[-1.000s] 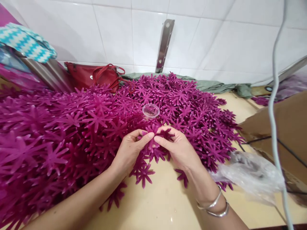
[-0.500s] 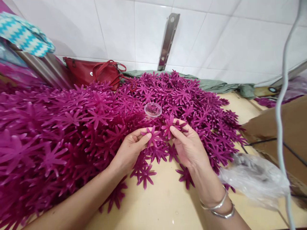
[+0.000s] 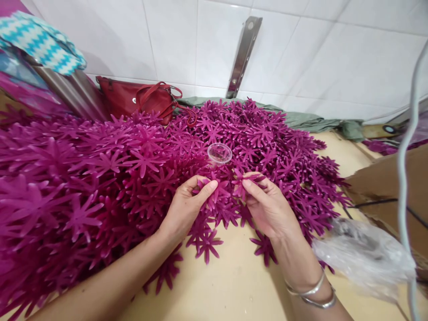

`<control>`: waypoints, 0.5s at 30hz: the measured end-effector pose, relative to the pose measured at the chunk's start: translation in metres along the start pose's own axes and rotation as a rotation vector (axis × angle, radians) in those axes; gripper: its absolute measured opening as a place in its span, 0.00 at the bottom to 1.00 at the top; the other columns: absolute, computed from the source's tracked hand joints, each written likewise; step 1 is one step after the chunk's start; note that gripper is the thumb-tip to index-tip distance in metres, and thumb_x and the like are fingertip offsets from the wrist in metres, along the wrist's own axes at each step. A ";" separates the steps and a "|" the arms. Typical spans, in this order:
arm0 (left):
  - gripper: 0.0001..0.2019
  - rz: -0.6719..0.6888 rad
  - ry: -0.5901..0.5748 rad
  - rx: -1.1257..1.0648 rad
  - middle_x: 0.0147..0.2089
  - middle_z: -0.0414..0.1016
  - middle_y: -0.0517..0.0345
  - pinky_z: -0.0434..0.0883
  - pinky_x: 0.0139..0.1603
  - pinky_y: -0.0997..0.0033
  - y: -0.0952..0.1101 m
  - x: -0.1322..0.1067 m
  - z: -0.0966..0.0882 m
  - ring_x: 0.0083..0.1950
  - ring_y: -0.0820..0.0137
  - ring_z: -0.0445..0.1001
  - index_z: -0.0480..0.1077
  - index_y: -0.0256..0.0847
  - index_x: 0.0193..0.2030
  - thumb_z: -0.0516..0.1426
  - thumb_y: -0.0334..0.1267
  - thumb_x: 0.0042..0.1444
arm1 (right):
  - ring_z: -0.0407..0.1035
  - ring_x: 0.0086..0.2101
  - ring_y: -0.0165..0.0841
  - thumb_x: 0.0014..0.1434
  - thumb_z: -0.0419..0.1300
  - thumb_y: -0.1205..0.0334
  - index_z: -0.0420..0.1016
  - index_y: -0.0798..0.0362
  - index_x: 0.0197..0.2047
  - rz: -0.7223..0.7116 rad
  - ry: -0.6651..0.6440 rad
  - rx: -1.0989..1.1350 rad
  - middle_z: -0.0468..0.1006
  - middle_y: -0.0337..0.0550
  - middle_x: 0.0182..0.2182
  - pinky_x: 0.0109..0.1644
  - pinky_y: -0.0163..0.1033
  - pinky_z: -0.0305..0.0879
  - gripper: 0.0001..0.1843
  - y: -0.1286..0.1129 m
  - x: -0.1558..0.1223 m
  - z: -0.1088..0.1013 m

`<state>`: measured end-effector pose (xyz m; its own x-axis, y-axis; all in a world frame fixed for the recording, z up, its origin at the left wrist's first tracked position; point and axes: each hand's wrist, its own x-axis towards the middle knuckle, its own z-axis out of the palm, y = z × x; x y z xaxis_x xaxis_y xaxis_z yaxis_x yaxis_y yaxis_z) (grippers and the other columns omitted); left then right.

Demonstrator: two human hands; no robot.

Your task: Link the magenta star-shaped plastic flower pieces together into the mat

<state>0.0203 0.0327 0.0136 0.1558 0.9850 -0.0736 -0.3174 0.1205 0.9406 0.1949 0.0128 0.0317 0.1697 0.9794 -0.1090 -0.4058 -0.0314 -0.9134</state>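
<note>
Between thumb and fingers, my left hand pinches a magenta artificial flower piece with narrow, pointed petals. Close by on the right, my right hand grips another flower piece of the same kind; some petals stick out behind its thumb. The two hands are a short gap apart. Around and beneath them spreads a large pile of magenta flower pieces. Just beyond my hands, a clear round plastic tub sits among the flowers. Whatever is inside the tub is too indistinct to name.
A pale tabletop shows in front. Crumpled clear plastic, a cardboard box and a hanging grey cable are on the right. A red handbag rests by the tiled wall, below a metal bracket.
The whole view has shifted slightly, so things appear farther right. My left thumb has moved over the middle of its flower piece, and the hands are a little closer together.
</note>
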 end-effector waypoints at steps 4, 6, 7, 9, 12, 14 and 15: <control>0.12 0.062 -0.045 0.113 0.27 0.71 0.65 0.64 0.33 0.77 0.004 -0.002 0.002 0.29 0.76 0.65 0.74 0.39 0.29 0.69 0.43 0.53 | 0.74 0.40 0.32 0.47 0.79 0.58 0.83 0.45 0.34 0.008 -0.167 -0.059 0.84 0.36 0.40 0.49 0.38 0.70 0.12 0.004 -0.003 0.003; 0.12 0.066 -0.061 0.119 0.27 0.71 0.64 0.64 0.32 0.76 0.006 -0.003 0.001 0.29 0.76 0.65 0.74 0.38 0.28 0.70 0.42 0.52 | 0.74 0.42 0.33 0.47 0.79 0.60 0.83 0.45 0.33 0.009 -0.214 -0.101 0.83 0.36 0.41 0.51 0.39 0.69 0.11 0.008 -0.004 0.004; 0.12 0.057 -0.067 0.116 0.27 0.72 0.64 0.64 0.33 0.76 0.006 -0.003 0.001 0.29 0.76 0.65 0.74 0.38 0.28 0.70 0.42 0.52 | 0.74 0.41 0.33 0.46 0.79 0.60 0.83 0.45 0.33 0.002 -0.206 -0.118 0.83 0.36 0.39 0.50 0.39 0.69 0.12 0.009 -0.004 0.005; 0.12 0.017 -0.092 0.108 0.28 0.73 0.63 0.65 0.34 0.76 0.005 -0.003 -0.001 0.30 0.76 0.66 0.76 0.38 0.31 0.69 0.44 0.54 | 0.72 0.36 0.31 0.44 0.80 0.61 0.82 0.46 0.31 -0.026 -0.139 -0.127 0.81 0.34 0.34 0.46 0.37 0.68 0.13 0.011 -0.003 0.005; 0.13 -0.081 -0.146 -0.001 0.31 0.77 0.62 0.69 0.38 0.75 0.003 -0.002 -0.002 0.31 0.75 0.70 0.78 0.39 0.35 0.67 0.48 0.57 | 0.69 0.31 0.29 0.41 0.81 0.60 0.81 0.46 0.30 -0.026 -0.043 -0.089 0.78 0.32 0.31 0.42 0.37 0.67 0.15 0.010 -0.001 0.003; 0.15 -0.133 -0.171 -0.125 0.35 0.80 0.59 0.71 0.42 0.72 0.002 -0.001 -0.002 0.35 0.72 0.74 0.79 0.40 0.38 0.66 0.51 0.58 | 0.68 0.30 0.29 0.40 0.81 0.59 0.80 0.46 0.31 -0.015 -0.011 -0.065 0.78 0.32 0.30 0.40 0.37 0.67 0.17 0.007 0.001 0.002; 0.16 -0.148 -0.183 -0.181 0.36 0.81 0.57 0.73 0.44 0.70 0.002 0.000 -0.002 0.37 0.70 0.76 0.80 0.40 0.40 0.65 0.53 0.59 | 0.68 0.30 0.29 0.40 0.81 0.59 0.80 0.46 0.31 -0.015 -0.002 -0.057 0.78 0.32 0.29 0.40 0.38 0.67 0.17 0.006 0.001 0.001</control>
<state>0.0173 0.0329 0.0149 0.3742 0.9183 -0.1293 -0.4376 0.2978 0.8484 0.1922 0.0143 0.0264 0.1739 0.9802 -0.0944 -0.3511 -0.0278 -0.9359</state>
